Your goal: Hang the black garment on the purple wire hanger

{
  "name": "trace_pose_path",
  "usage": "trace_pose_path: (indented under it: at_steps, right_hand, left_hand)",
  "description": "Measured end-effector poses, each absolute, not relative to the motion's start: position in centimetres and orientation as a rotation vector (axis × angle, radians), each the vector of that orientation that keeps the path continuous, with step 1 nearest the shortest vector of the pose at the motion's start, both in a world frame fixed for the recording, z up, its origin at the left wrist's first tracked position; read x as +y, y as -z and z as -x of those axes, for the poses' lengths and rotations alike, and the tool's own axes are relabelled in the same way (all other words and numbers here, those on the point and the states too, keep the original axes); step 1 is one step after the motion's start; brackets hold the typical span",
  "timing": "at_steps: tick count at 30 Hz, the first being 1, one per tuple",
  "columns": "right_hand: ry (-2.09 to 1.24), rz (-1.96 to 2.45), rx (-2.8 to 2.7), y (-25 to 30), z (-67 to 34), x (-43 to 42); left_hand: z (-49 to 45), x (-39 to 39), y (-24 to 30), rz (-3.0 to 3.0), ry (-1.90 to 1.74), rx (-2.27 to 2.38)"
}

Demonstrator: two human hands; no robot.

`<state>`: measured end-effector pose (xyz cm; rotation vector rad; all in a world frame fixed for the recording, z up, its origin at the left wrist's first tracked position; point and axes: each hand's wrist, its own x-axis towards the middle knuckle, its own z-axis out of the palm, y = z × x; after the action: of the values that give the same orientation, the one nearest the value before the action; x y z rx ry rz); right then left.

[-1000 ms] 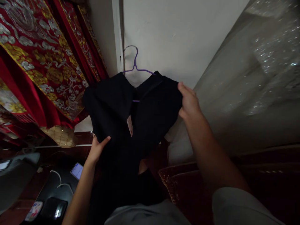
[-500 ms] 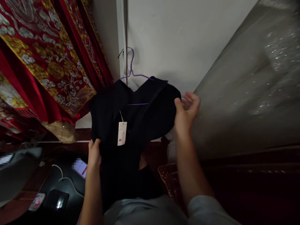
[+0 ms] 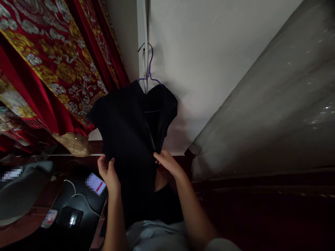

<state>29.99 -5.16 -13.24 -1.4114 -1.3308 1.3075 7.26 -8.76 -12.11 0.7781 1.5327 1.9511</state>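
Note:
A black short-sleeved top [image 3: 125,125] with an open V neck hangs on a purple wire hanger [image 3: 150,73], hooked at the wall. My right hand [image 3: 167,162] pinches the front opening edge of the top low down, thumb on the outside. A thin pale strip, perhaps the tag [image 3: 151,137] seen edge-on, shows along the opening just above. At the left side edge of the top, my left hand [image 3: 109,174] has its thumb on the cloth and its fingers curled about the edge. The lower part of the top merges with dark things below.
Red embroidered garments [image 3: 70,62] with gold and silver patterns hang at the left. On a dark table [image 3: 86,223] lie a lit phone [image 3: 97,184], a white cable [image 3: 83,198] and a dark glossy object [image 3: 70,217]. A large grey covering [image 3: 251,129] slopes along the right.
My right hand has left the right sleeve and moved left and down to the front edge. The right side of the top has swung inward, and the tag no longer faces me.

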Motion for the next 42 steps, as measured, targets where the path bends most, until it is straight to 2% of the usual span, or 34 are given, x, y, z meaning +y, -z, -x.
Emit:
trace_pose_path:
  at_steps: [2,4,10,14,21,36,39,42]
  right_hand:
    - [-1.395,1.461,-1.293,11.3,-31.2,-6.8]
    - [-1.466,1.478,-1.241,9.5,-31.6,-8.4]
    - [-1.49,1.391,-1.322,7.0,-30.8,-10.3]
    - [-1.425,1.224,-1.338,7.1,-30.8,-9.9]
    - [-1.347,1.034,-1.387,6.8,-31.0,-10.1]
    - [-0.804,1.029,-1.55,9.1,-31.5,-9.7]
    - [-0.566,1.016,-1.522,7.6,-31.8,-8.2]
    - [-0.256,0.949,-1.408,3.9,-32.5,-3.7]
  left_hand:
    - [-8.2,-9.4,11.5,-0.889,-2.089,1.557]
    - [-9.7,-10.1,10.8,-0.967,-2.053,1.505]
    - [-14.9,-12.1,9.3,-1.366,-1.396,1.082]
    - [-15.9,-12.5,8.9,-1.514,-1.443,1.108]
    - [-15.7,-12.1,9.3,-1.384,-1.48,1.139]
    - [-16.4,-13.0,9.6,-1.178,-1.499,1.12]
    - [-17.1,-12.9,9.8,-1.167,-1.523,1.088]
    - [-18.7,-13.3,10.3,-1.226,-1.479,1.065]
